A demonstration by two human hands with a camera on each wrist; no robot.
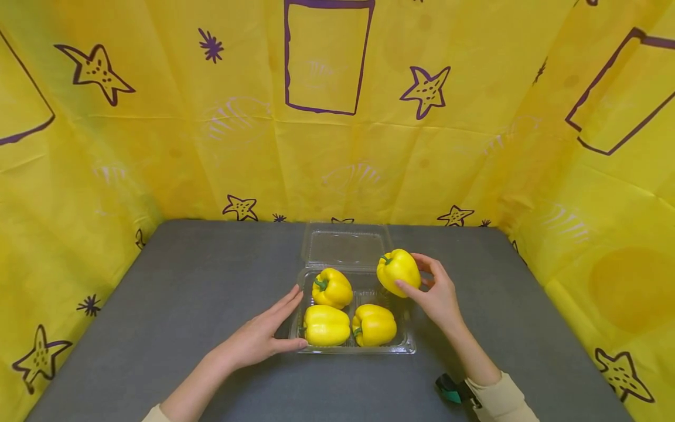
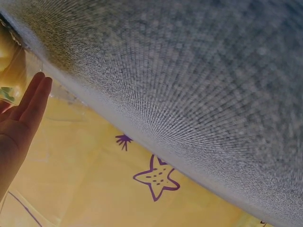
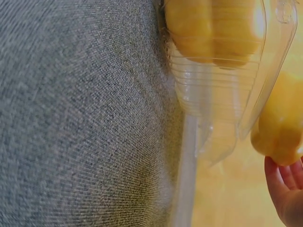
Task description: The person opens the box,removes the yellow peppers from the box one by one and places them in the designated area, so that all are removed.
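A clear plastic clamshell box (image 1: 406, 347) sits on the grey table, its lid (image 1: 345, 247) folded back. Three yellow bell peppers lie in it: one at the back left (image 1: 332, 287), two at the front (image 1: 326, 325) (image 1: 374, 325). My right hand (image 1: 435, 290) holds a fourth yellow pepper (image 1: 398, 271) over the box's back right corner, fingers curled round it; that pepper (image 3: 279, 127) also shows in the right wrist view. My left hand (image 1: 263, 334) lies with straight fingers against the box's left side, thumb along the front edge. The left wrist view shows its fingers (image 2: 31, 101) straight.
The grey table top (image 1: 174, 281) spreads left and right of the box. Yellow cloth with purple stars (image 1: 427, 88) walls in the back and both sides. A green-and-black wrist strap (image 1: 450, 390) shows at my right sleeve.
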